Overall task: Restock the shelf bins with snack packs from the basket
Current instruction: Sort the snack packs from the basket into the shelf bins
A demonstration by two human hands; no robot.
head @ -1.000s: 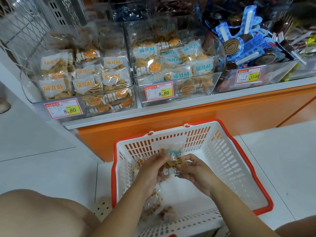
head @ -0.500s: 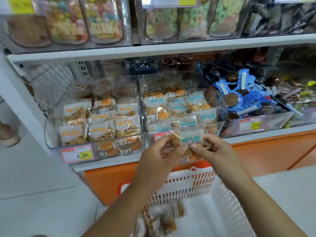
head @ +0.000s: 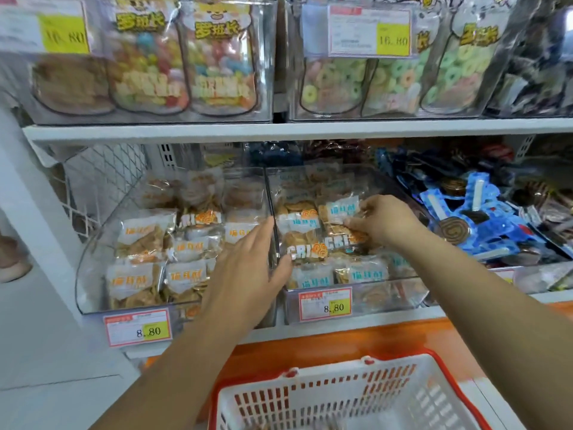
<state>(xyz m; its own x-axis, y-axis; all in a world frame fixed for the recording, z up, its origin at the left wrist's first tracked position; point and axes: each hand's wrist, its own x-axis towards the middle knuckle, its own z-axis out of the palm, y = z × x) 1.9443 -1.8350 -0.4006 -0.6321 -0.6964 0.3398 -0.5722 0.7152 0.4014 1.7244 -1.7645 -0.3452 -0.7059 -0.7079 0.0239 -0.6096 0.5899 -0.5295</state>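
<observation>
nearby, blue candies [head: 483, 218] flank the right hand [head: 387, 221] pinching a snack pack [head: 341, 212].

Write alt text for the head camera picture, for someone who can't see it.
The right hand pinches a blue-labelled snack pack inside the middle clear bin of a shop shelf; the open left hand is at that bin's left wall. A red-rimmed white basket sits below.
</observation>
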